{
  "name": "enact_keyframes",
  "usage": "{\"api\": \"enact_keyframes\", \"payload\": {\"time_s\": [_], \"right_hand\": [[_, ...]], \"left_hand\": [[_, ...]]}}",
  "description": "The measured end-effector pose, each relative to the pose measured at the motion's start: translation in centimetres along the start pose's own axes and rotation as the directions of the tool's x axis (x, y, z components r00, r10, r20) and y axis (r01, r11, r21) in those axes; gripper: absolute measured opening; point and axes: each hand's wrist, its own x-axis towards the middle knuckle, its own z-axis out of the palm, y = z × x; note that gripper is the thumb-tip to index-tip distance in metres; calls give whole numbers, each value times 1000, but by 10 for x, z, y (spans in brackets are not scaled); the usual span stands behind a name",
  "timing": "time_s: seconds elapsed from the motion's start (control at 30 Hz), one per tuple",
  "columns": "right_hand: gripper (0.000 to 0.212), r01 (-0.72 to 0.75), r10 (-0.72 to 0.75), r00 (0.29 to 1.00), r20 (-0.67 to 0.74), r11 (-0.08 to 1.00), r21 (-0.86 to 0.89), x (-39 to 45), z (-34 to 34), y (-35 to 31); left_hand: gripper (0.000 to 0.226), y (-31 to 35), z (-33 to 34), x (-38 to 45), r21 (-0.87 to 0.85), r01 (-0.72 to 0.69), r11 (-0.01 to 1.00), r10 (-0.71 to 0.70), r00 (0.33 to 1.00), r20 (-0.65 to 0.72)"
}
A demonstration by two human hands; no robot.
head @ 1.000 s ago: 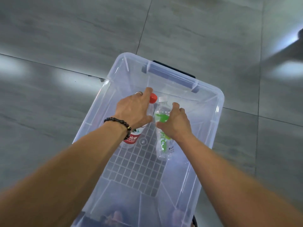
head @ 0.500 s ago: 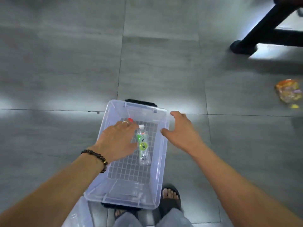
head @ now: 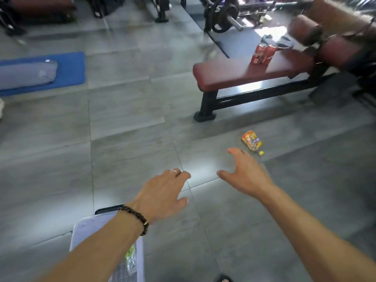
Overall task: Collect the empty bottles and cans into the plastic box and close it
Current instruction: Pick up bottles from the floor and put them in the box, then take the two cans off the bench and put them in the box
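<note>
The clear plastic box (head: pixel 85 231) lies low in view, mostly hidden under my left forearm; a green-labelled bottle (head: pixel 130 255) shows inside it. An orange-labelled bottle with a yellow cap (head: pixel 252 142) lies on the floor ahead right. Two red cans (head: pixel 262 53) stand on the maroon bench. My left hand (head: pixel 164 194) hovers above the floor beyond the box, fingers relaxed, holding nothing. My right hand (head: pixel 242 171) is spread and empty, a short way in front of the orange bottle.
A maroon weight bench (head: pixel 244 72) with black legs stands ahead right, more gym machines behind it. A blue mat with a grey roll (head: pixel 69 68) lies at the left. Grey tiled floor (head: pixel 130 129) stretches between. A sandalled foot (head: pixel 223 278) shows at the bottom.
Both hands released the two bottles into the box and lifted out. The view rose from the box to the room; my right hand has moved toward the orange bottle.
</note>
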Motion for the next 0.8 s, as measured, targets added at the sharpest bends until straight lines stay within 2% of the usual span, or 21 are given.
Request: {"api": "enact_keyframes", "payload": {"time_s": [0.2,0.37,0.53,0.8], "right_hand": [[69,-23,23,998,-55,1000,2,27,-139,65],[72,-48,50,993,-104,999,23,65,-216,99],[71,-77,82,989,-122,996,41,131,-261,123],[71,-149,156,978,-137,987,58,274,-306,153]], "left_hand": [[56,97,-74,91,6,-71,997,71,997,-20],[56,139,-119,165,23,-126,992,127,991,-30],[55,146,-149,252,13,-180,984,180,982,-61],[55,120,-177,421,8,-208,978,208,977,-35]]}}
